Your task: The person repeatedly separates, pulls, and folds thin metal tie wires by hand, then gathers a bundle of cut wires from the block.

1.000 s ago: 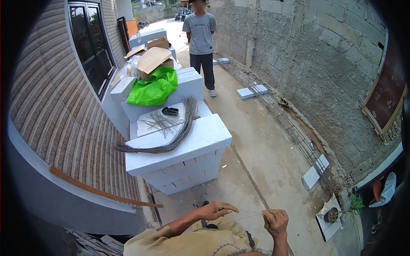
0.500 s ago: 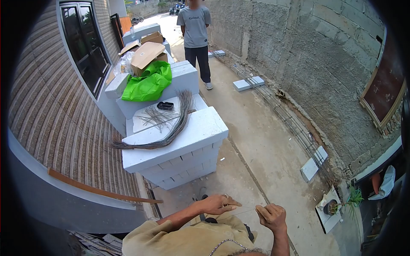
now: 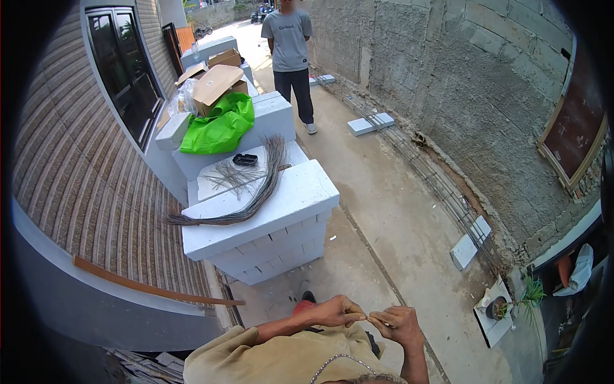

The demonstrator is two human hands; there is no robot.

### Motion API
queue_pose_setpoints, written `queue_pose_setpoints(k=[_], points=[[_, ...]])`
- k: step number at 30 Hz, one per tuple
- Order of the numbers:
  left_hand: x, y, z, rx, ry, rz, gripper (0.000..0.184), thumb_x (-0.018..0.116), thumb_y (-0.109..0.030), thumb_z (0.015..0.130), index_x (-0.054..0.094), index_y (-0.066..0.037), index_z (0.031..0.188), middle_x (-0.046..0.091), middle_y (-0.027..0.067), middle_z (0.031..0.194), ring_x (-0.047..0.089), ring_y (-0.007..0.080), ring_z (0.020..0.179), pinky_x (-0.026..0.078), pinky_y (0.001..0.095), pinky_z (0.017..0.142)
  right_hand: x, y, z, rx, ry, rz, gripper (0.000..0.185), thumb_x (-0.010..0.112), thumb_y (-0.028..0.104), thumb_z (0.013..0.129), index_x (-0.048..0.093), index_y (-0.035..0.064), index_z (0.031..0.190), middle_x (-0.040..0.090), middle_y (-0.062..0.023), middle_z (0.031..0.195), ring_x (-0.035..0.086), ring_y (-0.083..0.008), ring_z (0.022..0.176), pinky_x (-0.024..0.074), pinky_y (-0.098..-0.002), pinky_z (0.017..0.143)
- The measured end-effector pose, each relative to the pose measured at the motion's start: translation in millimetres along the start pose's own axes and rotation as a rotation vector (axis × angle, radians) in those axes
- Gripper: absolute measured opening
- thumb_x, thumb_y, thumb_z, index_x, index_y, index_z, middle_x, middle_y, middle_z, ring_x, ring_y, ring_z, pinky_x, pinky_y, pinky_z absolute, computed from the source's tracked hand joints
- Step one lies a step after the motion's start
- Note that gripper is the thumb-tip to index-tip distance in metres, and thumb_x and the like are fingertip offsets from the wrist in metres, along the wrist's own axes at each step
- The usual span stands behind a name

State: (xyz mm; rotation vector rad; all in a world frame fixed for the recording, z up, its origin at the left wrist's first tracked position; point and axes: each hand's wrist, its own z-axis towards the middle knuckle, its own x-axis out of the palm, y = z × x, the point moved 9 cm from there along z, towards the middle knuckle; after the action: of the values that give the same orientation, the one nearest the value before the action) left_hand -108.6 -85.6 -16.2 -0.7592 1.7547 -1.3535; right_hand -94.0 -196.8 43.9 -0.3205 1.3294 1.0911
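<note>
My left hand (image 3: 339,312) and my right hand (image 3: 398,323) meet fingertip to fingertip in front of my body, both pinched closed. Whatever lies between the fingers is too small to make out now. Beyond them, a curved bundle of thin wires (image 3: 259,200) rests on the stack of white blocks (image 3: 294,192). Short loose wires (image 3: 233,177) and a small black object (image 3: 245,159) lie just behind the bundle.
A green bag (image 3: 220,125) and an open cardboard box (image 3: 219,86) sit on blocks farther back. A person (image 3: 291,51) stands beyond the stack. Long rebar frames (image 3: 425,168) run along the right wall, near a potted plant (image 3: 497,308).
My hands have come together from a small distance apart, and my left fingers have closed into a pinch. The thin wire seen between them earlier no longer shows. The view has shifted slightly.
</note>
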Motion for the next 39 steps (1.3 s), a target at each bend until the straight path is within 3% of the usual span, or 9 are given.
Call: queue_pose_setpoints(k=[2, 5, 8, 11, 20, 23, 29, 32, 39], points=[[4.0, -1.5, -0.1, 0.014, 0.014, -0.048, 0.023, 0.058, -0.021, 0.091, 0.068, -0.008, 0.107, 0.053, 0.0018, 0.056, 0.045, 0.0086, 0.052, 0.039, 0.0277, 0.05, 8.6, -13.4, -10.0, 0.065, 0.025, 0.087, 0.013, 0.079, 0.019, 0.067, 0.071, 0.0123, 0.074, 0.063, -0.0013, 0.059, 0.06, -0.0143, 0.054, 0.0457, -0.0269, 0.047], [9.1, -5.8, -0.2, 0.039, 0.024, -0.139, 0.024, 0.058, -0.02, 0.092, 0.067, -0.009, 0.111, 0.053, 0.0027, 0.057, 0.045, 0.0085, 0.052, 0.039, 0.0274, 0.05, -25.9, 5.0, 1.3, -0.065, -0.209, 0.294, 0.017, 0.08, 0.02, 0.068, 0.07, 0.0092, 0.076, 0.065, -0.0033, 0.063, 0.061, -0.0151, 0.054, 0.0465, -0.0253, 0.049], [7.1, -10.9, -0.7, 0.023, 0.031, -0.13, 0.025, 0.057, -0.02, 0.092, 0.066, -0.009, 0.113, 0.055, 0.0039, 0.058, 0.045, 0.0086, 0.052, 0.04, 0.0274, 0.05, -27.1, -7.2, -4.2, -0.027, -0.372, 0.184, 0.019, 0.08, 0.019, 0.068, 0.069, 0.0061, 0.077, 0.066, -0.005, 0.064, 0.061, -0.0158, 0.052, 0.0466, -0.0248, 0.048], [5.1, -9.7, -0.2, 0.013, 0.018, -0.094, 0.025, 0.056, -0.019, 0.092, 0.066, -0.008, 0.112, 0.056, 0.0048, 0.06, 0.046, 0.0096, 0.053, 0.04, 0.0282, 0.051, -16.2, -19.0, -8.4, 0.052, -0.409, 0.35, 0.018, 0.08, 0.016, 0.069, 0.068, 0.005, 0.078, 0.066, -0.0068, 0.065, 0.062, -0.0157, 0.053, 0.0471, -0.0249, 0.048], [5.1, 2.0, 1.7, -0.024, 0.052, 0.061, 0.022, 0.056, -0.017, 0.089, 0.066, -0.004, 0.104, 0.063, 0.013, 0.072, 0.054, 0.0168, 0.06, 0.045, 0.0325, 0.059, 5.2, 1.5, 4.0, 0.01, -0.257, 0.439, 0.019, 0.08, 0.014, 0.067, 0.069, 0.0058, 0.08, 0.065, -0.0046, 0.063, 0.064, -0.0163, 0.057, 0.0497, -0.0269, 0.051], [-1.8, -5.6, 3.2, 0.032, 0.015, 0.089, 0.02, 0.055, -0.015, 0.089, 0.065, -0.003, 0.102, 0.065, 0.017, 0.079, 0.059, 0.0219, 0.065, 0.047, 0.034, 0.065, -9.8, 19.6, 14.7, -0.006, -0.146, 0.106, 0.017, 0.077, 0.018, 0.069, 0.069, 0.0064, 0.079, 0.065, -0.0046, 0.066, 0.064, -0.0185, 0.066, 0.0504, -0.0309, 0.062], [-10.7, -4.0, 6.4, 0.037, -0.092, 0.127, 0.019, 0.055, -0.013, 0.088, 0.064, -0.002, 0.1, 0.064, 0.0187, 0.081, 0.06, 0.0214, 0.067, 0.047, 0.0337, 0.066, 21.1, 27.7, 14.6, -0.093, -0.017, -0.237, 0.032, 0.065, 0.025, 0.081, 0.063, 0.003, 0.104, 0.064, -0.0097, 0.082, 0.06, -0.0219, 0.077, 0.0436, -0.0358, 0.074], [-20.1, -9.2, 6.9, 0.029, -0.128, 0.074, 0.017, 0.056, -0.013, 0.088, 0.064, -0.001, 0.097, 0.063, 0.019, 0.078, 0.058, 0.018, 0.064, 0.047, 0.0331, 0.065, 26.5, 23.9, 17.4, 0.056, 0.008, -0.043, 0.046, 0.056, 0.031, 0.086, 0.052, -0.0021, 0.119, 0.058, -0.0091, 0.08, 0.055, -0.0268, 0.078, 0.0417, -0.0391, 0.078], [-20.4, 0.2, 6.1, -0.018, -0.086, 0.037, 0.018, 0.056, -0.013, 0.088, 0.064, 0.002, 0.094, 0.063, 0.0184, 0.074, 0.053, 0.0153, 0.06, 0.046, 0.0328, 0.061, 34.8, 22.8, 20.6, 0.049, -0.021, -0.049, 0.058, 0.061, 0.038, 0.084, 0.048, -0.001, 0.125, 0.06, -0.0084, 0.077, 0.059, -0.0246, 0.072, 0.0459, -0.0374, 0.06]])
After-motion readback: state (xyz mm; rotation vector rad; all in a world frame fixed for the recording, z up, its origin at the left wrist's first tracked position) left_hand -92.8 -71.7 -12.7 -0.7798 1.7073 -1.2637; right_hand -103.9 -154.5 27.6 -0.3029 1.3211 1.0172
